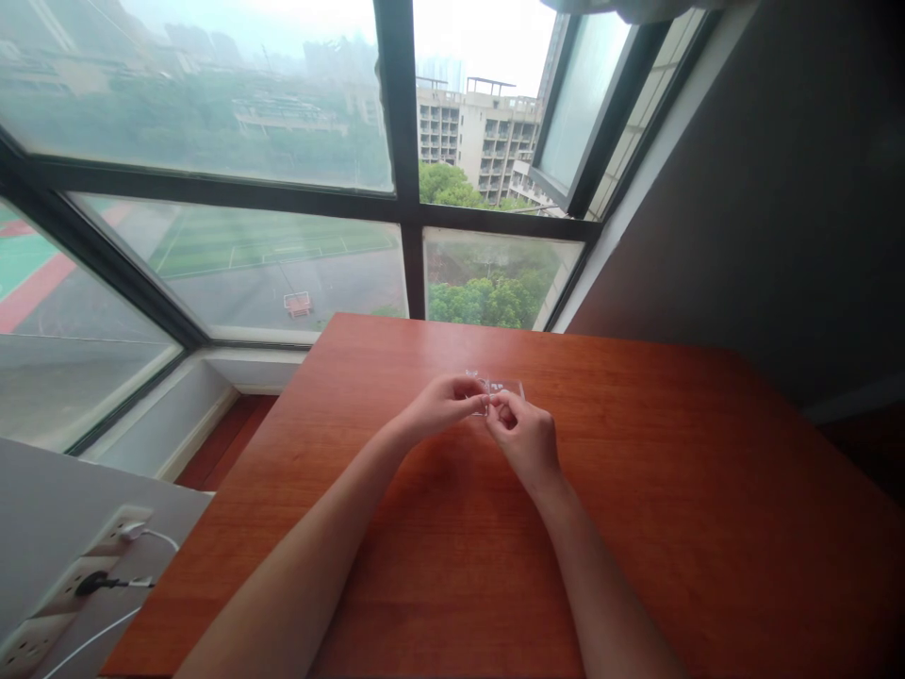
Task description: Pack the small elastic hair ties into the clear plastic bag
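Note:
A small clear plastic case [515, 388] with little white pieces in or on it is at the far middle of the wooden table [657, 490]. My left hand [445, 405] is curled round the left side of this case, thumb toward its near edge. Close beside it, the fingertips of my right hand [527, 438] are pinched together at the case's near side. Whatever is between those fingertips is too small to make out. My fingers hide much of the case, so I cannot tell whether its lid is up.
Beyond the table's far edge are windows with dark frames [406, 170], one pane [586, 104] swung outward. At the lower left, a wall socket strip [74, 585] has a white plug and a black plug [91, 583] with cables. A grey wall [742, 189] rises at the right.

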Motion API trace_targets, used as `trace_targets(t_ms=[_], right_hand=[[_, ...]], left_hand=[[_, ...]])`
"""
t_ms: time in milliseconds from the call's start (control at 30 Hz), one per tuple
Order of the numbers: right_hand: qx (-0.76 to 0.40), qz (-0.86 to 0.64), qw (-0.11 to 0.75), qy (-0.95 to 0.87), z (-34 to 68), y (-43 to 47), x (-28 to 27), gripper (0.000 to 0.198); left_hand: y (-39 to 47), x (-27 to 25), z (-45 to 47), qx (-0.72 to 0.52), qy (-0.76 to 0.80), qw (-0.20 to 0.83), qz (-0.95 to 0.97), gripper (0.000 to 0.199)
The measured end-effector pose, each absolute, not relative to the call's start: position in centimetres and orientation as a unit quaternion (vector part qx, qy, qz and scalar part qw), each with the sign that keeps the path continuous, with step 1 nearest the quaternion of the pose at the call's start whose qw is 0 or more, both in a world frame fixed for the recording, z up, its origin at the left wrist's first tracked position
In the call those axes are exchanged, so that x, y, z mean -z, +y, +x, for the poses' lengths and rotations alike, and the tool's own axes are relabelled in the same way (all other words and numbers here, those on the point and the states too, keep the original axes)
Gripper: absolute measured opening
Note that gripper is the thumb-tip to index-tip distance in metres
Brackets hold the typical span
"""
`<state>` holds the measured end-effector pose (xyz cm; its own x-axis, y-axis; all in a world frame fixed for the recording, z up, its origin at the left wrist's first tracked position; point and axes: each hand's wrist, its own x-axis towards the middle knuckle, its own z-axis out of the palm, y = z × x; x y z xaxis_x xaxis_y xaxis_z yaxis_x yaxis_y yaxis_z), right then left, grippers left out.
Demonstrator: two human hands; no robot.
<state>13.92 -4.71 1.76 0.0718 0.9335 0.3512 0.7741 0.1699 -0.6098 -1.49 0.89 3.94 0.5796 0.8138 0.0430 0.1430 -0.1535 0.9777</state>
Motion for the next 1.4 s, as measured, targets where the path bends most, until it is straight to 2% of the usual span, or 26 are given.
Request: trace_targets(t_ms=[100, 300, 433, 867, 1100, 1400], right_hand=[[-0.106, -0.644, 0.363, -0.665, 14.4, -4.5, -1.8, 0.018], [-0.105, -0.682, 0.397, -0.606, 16.1, -3.8, -1.8, 0.02], [-0.11, -0.687, 0.376, -0.612, 16.2, -3.7, -1.7, 0.018], [-0.11, -0.691, 0.341, -0.627, 16.0, -3.8, -1.8, 0.015], [-0.114, -0.688, 0.343, -0.629, 15.9, -3.8, -1.8, 0.014], [-0.11, -0.688, 0.339, -0.632, 15.9, -3.7, -1.7, 0.015]], left_hand=[[0.9, -3.7, -1.2, -0.315, 0.372, 0.498, 0.718, 0.026], [1.1, -2.6, -1.0, -0.318, 0.45, 0.301, 0.779, 0.016], [0.9, -2.2, -0.9, -0.304, 0.459, 0.222, 0.805, 0.011], [0.7, -2.2, -0.9, -0.265, 0.465, 0.189, 0.823, 0.015], [0.5, -2.2, -1.0, -0.243, 0.489, 0.133, 0.827, 0.015], [0.6, -2.3, -1.3, -0.235, 0.507, 0.116, 0.821, 0.013]])
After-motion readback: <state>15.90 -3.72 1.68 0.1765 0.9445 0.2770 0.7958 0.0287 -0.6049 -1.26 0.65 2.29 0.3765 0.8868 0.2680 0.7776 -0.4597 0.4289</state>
